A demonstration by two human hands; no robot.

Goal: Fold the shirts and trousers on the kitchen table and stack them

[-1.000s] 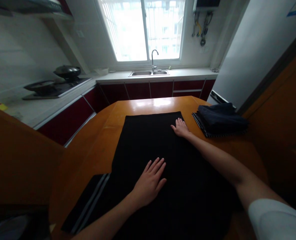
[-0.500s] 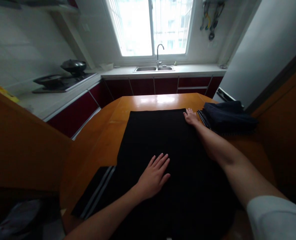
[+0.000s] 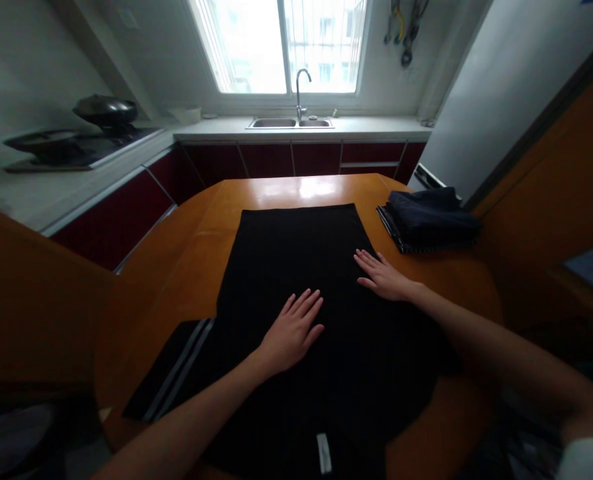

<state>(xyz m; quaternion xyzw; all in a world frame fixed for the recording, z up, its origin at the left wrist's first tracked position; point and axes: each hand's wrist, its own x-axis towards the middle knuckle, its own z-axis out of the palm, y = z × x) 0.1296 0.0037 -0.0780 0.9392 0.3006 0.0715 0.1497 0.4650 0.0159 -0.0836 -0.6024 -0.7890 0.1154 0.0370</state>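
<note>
A black garment (image 3: 296,253) lies spread flat over a round orange wooden table (image 3: 201,247). One sleeve with white stripes (image 3: 171,377) sticks out at its near left, and a small white label (image 3: 323,453) shows at the near edge. My left hand (image 3: 292,330) lies flat on the middle of the cloth, fingers stretched out and slightly apart. My right hand (image 3: 383,275) rests flat near the garment's right edge, fingers also extended. Neither hand holds anything.
A folded pile of dark clothes (image 3: 429,219) sits on the table at the right. Behind the table runs a counter with red cabinets (image 3: 271,160), a sink and tap (image 3: 299,110) under the window, and a stove with a wok (image 3: 103,110) at left. Orange wooden chair backs flank both sides.
My right hand has slid back from the garment's far right corner toward me along the right edge. My left hand has stayed flat on the middle of the cloth.
</note>
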